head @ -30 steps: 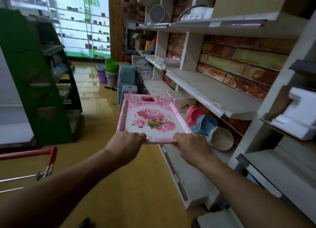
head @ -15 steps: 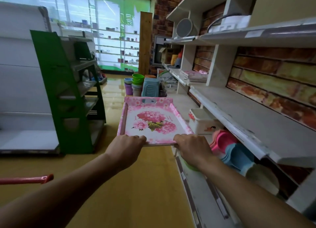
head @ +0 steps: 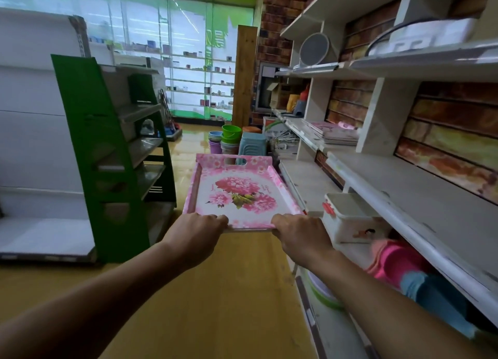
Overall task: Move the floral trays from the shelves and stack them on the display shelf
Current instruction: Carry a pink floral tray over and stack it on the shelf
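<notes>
head view: the left hand [head: 198,230] and the right hand [head: 297,233] both grip the near edge of one floral tray [head: 238,194], fingers curled over the rim, one hand toward each near corner. the tray is held out ahead of both hands, roughly level, over the aisle floor [head: 215,291] and touching no shelf. its far handle slot points away from the hands, down the aisle.

beyond the right hand and further along the white shelving [head: 404,186] lies a stack of flat pink items [head: 336,133] that look like more floral trays, though they are too small to be sure. i judge that to be the likely display shelf; the pictures do not settle it. just right of the right hand sits a white storage box [head: 347,218] on a lower shelf, with pink and blue bowls [head: 404,272] below the right forearm. off to the left of the left hand stands a green rack [head: 107,156].

the step in hand looks like the carry. to do it well, keep both grips even so the tray stays flat, and hold it clear of the shelf edge close on the right. at the stack, line up the tray's corners with the one beneath, lower the far edge first, then slide the fingers out from under the near rim.
</notes>
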